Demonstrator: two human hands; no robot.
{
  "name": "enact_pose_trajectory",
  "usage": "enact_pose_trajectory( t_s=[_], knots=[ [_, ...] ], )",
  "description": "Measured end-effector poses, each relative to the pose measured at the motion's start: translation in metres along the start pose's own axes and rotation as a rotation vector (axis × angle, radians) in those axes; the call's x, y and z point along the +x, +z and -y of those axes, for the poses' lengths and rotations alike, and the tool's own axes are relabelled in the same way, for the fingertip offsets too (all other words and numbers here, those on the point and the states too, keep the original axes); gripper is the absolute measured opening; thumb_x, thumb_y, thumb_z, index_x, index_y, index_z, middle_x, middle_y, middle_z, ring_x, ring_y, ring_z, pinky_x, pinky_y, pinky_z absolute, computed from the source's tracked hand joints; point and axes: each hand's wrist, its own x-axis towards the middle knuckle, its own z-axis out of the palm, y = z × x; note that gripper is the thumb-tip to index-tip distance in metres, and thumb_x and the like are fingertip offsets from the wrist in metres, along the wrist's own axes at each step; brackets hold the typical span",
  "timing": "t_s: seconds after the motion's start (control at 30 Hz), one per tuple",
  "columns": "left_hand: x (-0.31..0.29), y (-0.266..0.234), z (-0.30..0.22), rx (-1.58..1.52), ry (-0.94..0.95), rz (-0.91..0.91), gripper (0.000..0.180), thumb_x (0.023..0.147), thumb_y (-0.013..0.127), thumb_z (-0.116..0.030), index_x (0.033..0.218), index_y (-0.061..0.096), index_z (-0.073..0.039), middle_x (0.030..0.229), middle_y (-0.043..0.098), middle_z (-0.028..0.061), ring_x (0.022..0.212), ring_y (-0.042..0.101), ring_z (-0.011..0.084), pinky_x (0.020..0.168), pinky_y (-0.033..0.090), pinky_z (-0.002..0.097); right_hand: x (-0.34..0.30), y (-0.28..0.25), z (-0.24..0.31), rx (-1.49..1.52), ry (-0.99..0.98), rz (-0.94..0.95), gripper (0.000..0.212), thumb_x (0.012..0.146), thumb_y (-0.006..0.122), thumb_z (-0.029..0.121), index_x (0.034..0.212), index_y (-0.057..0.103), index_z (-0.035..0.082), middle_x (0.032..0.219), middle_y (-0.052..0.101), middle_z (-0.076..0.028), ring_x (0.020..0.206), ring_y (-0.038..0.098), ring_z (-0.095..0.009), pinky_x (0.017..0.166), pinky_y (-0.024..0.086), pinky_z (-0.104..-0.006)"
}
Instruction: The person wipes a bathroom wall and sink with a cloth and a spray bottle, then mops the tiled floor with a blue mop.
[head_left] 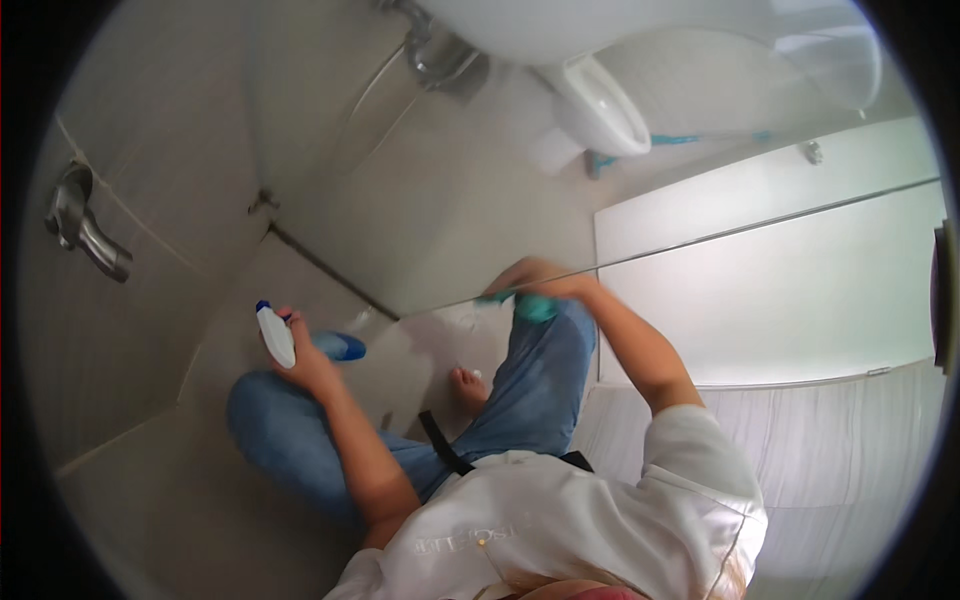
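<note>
My left hand (306, 368) is closed around a spray bottle (277, 340) with a white trigger head, a blue nozzle and a blue body. It holds the bottle tilted above my bent left knee. A teal cloth (536, 307) is gripped in my right hand (540, 274), at the free edge of a clear glass panel (440, 190). Motion blurs that hand a little. Part of the cloth hangs near my right knee, and another bit shows by the fingertips. Which side of the glass each finger touches I cannot tell.
A metal tap (88, 225) juts from the tiled wall at left. Beyond the glass are a white toilet (605, 105), a white basin (560, 22) and a metal fixture (435, 55). A white door (740, 310) stands at right. My bare foot (468, 388) rests on the floor.
</note>
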Motion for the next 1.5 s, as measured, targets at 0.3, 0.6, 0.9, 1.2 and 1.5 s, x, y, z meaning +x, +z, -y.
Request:
enact_pose_trajectory(
  t_s=[0.3,0.6,0.9,1.2,1.5],
  knots=[
    [0.0,0.008,0.006,-0.032,0.08,0.065,0.019,0.085,0.066,0.002,0.104,0.061,0.002,0.098,0.065,0.0082,0.091,0.061,0.0199,0.084,0.05,0.0328,-0.196,-0.171,0.269,0.721,-1.144,-0.835,0.059,0.093,0.056,0.027,0.144,0.048,-0.002,0.151,0.045,-0.023,0.135,0.048,-0.028,0.11,0.04,-0.0375],
    [-0.009,-0.012,-0.002,0.067,0.092,0.046,0.017,0.087,0.068,0.0,0.102,0.06,0.001,0.099,0.064,0.008,0.09,0.061,0.0187,0.083,0.051,0.0334,0.074,0.017,0.097,0.495,-0.574,-0.238,0.065,0.088,0.054,0.018,0.148,0.042,-0.003,0.153,0.043,-0.02,0.139,0.045,-0.028,0.113,0.037,-0.0378],
    [0.011,-0.033,0.004,-0.037,0.132,-0.014,0.023,0.087,0.062,0.006,0.109,0.058,0.003,0.099,0.063,0.0089,0.09,0.061,0.0198,0.084,0.052,0.0332,0.025,-0.091,0.271,0.943,-1.064,-0.365,0.066,0.09,0.05,0.014,0.154,0.035,0.004,0.154,0.044,-0.012,0.139,0.044,-0.027,0.119,0.028,-0.0383],
    [-0.011,-0.014,0.023,-0.022,0.205,-0.047,0.016,0.084,0.06,0.007,0.098,0.058,0.0,0.092,0.06,0.0067,0.084,0.06,0.0189,0.078,0.051,0.0314,0.021,-0.136,0.377,1.018,-1.583,-0.575,0.058,0.099,0.046,0.013,0.155,0.034,0.012,0.161,0.034,-0.011,0.147,0.034,-0.029,0.114,0.035,-0.0357],
    [-0.036,-0.02,0.048,0.003,0.185,-0.048,0.016,0.082,0.063,0.004,0.096,0.059,-0.003,0.091,0.058,0.0051,0.084,0.06,0.0163,0.078,0.05,0.0301,0.106,-0.134,0.392,0.652,-1.296,-0.206,0.058,0.101,0.041,0.018,0.156,0.031,0.004,0.161,0.034,-0.008,0.146,0.035,-0.029,0.118,0.028,-0.0359]
  ],
)
